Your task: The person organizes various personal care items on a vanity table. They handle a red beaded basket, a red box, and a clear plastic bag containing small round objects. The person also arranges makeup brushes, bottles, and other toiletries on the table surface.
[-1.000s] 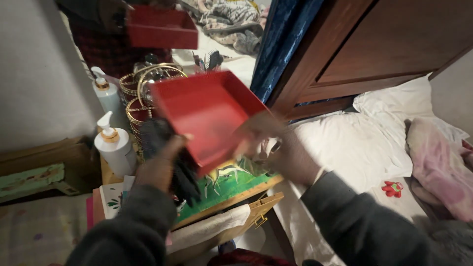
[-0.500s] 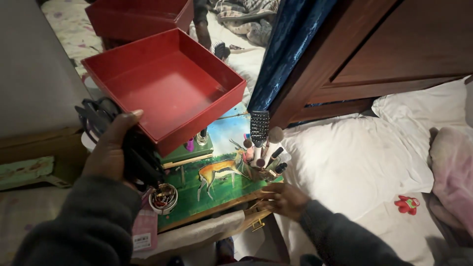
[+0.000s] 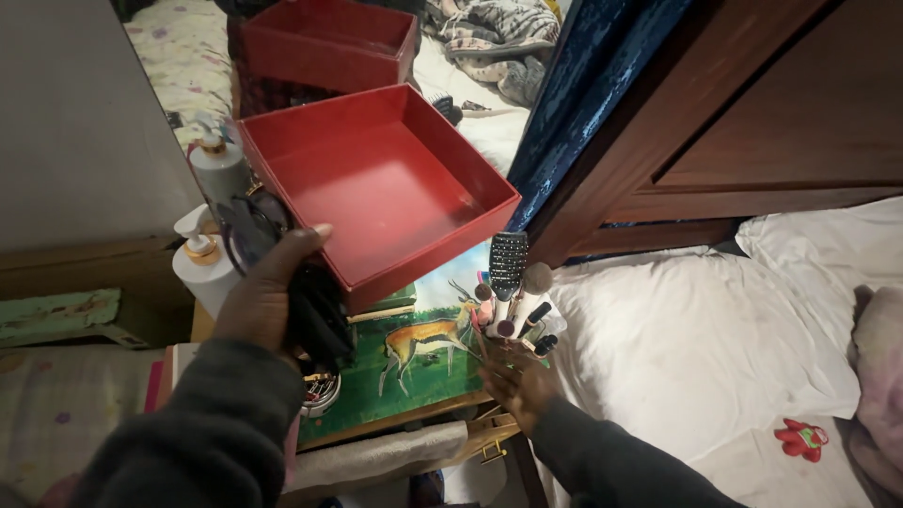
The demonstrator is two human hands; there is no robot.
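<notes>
Red box (image 3: 376, 188), open and empty, held up tilted over the worktop (image 3: 414, 376) by the left hand (image 3: 268, 296), closed on its near edge together with something dark. Right hand (image 3: 513, 381) open, touching the holder (image 3: 508, 325) full of brushes and cosmetic sticks.

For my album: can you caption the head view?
Left hand holds a red box; right hand touches brushes.

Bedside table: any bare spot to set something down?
The antelope picture is bare between the brush holder and the bangles. The back-left is crowded with pump bottles. The red box, held by the left hand, overhangs the table. The white bedding is open.
</notes>
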